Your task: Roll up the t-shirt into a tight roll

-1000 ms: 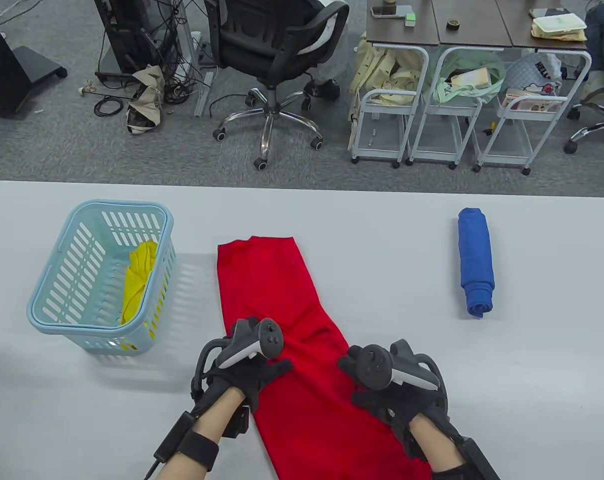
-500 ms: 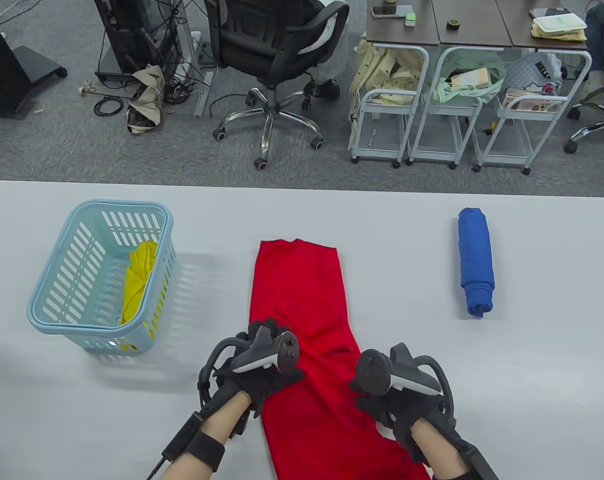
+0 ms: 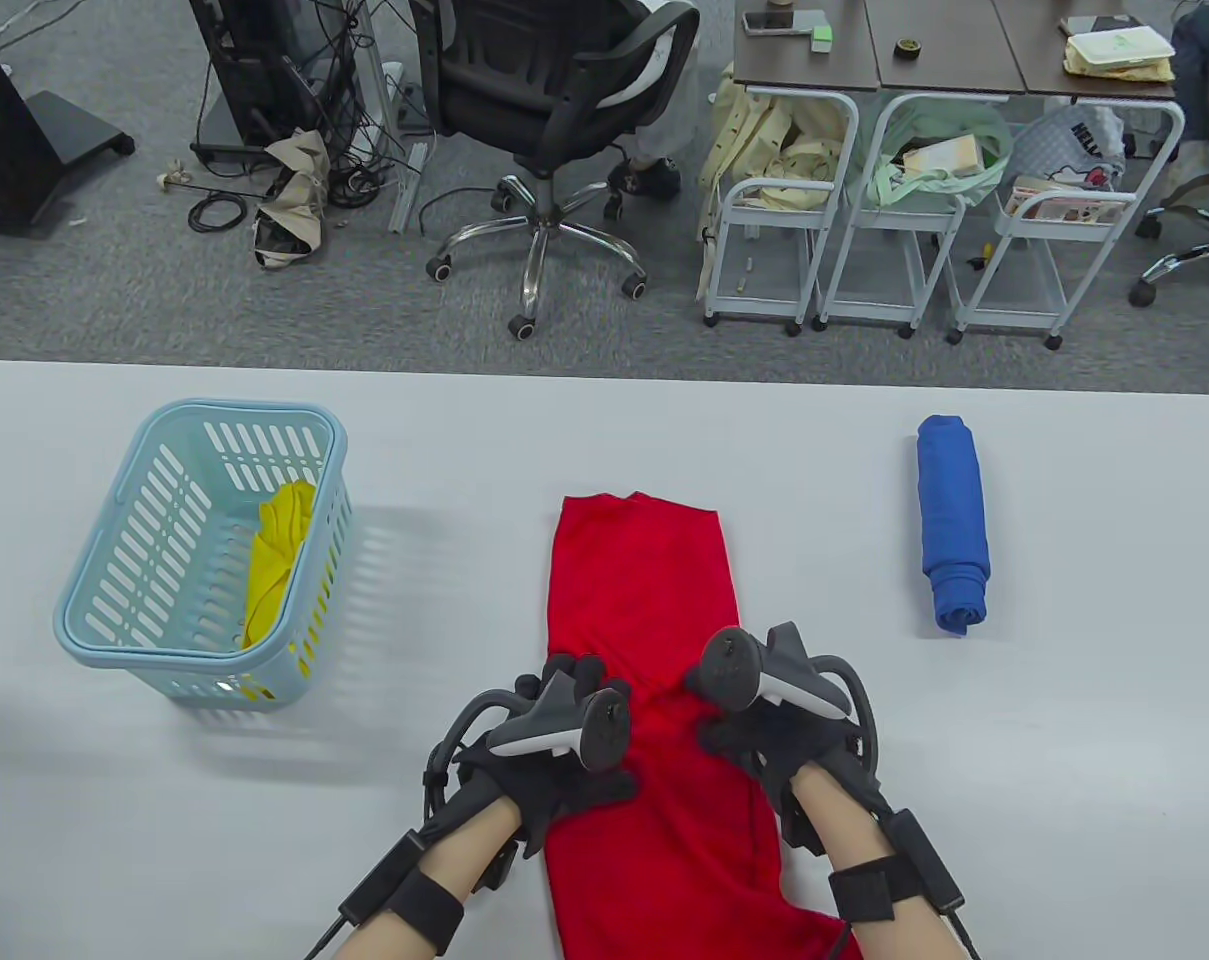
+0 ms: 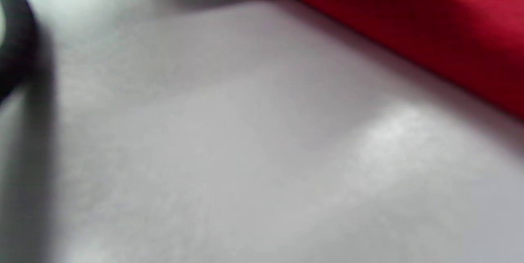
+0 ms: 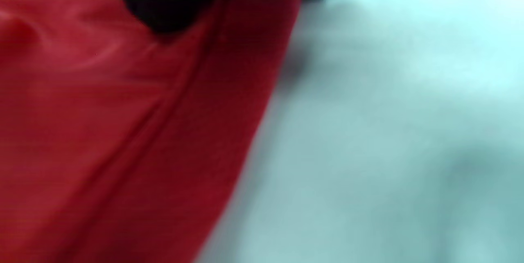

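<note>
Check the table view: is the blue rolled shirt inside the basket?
No, the blue rolled shirt lies on the table, far right of the basket.

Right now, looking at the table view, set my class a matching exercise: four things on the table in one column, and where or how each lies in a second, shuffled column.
Things
1. red t-shirt
2. blue roll
3. yellow cloth
4. basket

Places or states
A. inside the basket
B. rolled up, on the table's right side
C. folded into a long strip, under both hands
D. on the table's left side

Pairs: 1-C, 2-B, 3-A, 4-D
</note>
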A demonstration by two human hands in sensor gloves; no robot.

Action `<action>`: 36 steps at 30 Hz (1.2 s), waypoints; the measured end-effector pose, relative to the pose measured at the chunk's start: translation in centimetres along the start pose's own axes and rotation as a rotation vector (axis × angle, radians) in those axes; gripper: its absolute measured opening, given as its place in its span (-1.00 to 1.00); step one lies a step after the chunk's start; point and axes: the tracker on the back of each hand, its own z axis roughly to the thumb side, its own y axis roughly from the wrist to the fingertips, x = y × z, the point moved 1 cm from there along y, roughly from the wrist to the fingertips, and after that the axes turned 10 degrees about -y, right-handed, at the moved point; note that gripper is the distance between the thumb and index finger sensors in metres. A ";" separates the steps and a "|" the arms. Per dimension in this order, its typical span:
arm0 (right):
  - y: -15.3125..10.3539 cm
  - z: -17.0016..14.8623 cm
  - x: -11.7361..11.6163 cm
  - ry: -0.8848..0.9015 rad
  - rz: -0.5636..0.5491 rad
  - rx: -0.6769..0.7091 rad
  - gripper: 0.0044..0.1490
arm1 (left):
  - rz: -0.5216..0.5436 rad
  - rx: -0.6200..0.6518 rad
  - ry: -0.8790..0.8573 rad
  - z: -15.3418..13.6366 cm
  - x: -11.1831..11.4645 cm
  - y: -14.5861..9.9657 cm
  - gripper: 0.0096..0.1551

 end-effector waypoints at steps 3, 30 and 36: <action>-0.3 -0.9 0.1 0.106 0.023 0.002 -0.48 | -0.018 0.005 -0.007 -0.1 0.1 0.1 0.08; -5.3 -9.6 1.8 0.269 -0.100 -0.584 -0.52 | -0.046 0.024 -0.059 -0.6 -0.3 0.1 0.03; -6.0 -13.0 0.3 0.300 -0.008 -0.730 -0.42 | 0.124 0.013 -0.171 0.8 -4.4 -0.5 -0.13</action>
